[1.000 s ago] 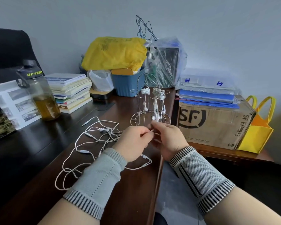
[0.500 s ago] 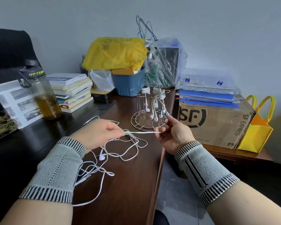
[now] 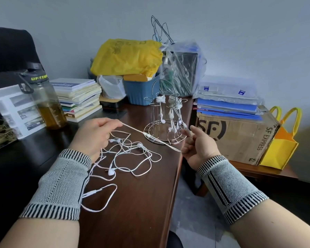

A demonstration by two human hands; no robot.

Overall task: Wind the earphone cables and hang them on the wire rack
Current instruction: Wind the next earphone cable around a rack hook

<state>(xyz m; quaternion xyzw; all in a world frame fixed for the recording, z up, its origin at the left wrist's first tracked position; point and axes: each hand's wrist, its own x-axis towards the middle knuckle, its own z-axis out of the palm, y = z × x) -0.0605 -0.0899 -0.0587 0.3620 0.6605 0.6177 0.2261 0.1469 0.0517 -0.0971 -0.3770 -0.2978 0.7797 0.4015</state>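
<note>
Since half a second ago we have raised our left hand [image 3: 95,135], stretching the earphone cable [image 3: 151,139] taut.
We pinch it at both ends; its long axis slants down to our right hand [image 3: 198,145], the hand nearer the wire rack [image 3: 166,119]; loose loops lie on the desk [image 3: 136,203].

Office: desk [image 3: 141,203], books [image 3: 79,99], folders [image 3: 227,106].

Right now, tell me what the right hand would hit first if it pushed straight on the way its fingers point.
Probably the round base of the silver wire rack: the right hand points up-left at it from close by. Depth is unclear.
</note>
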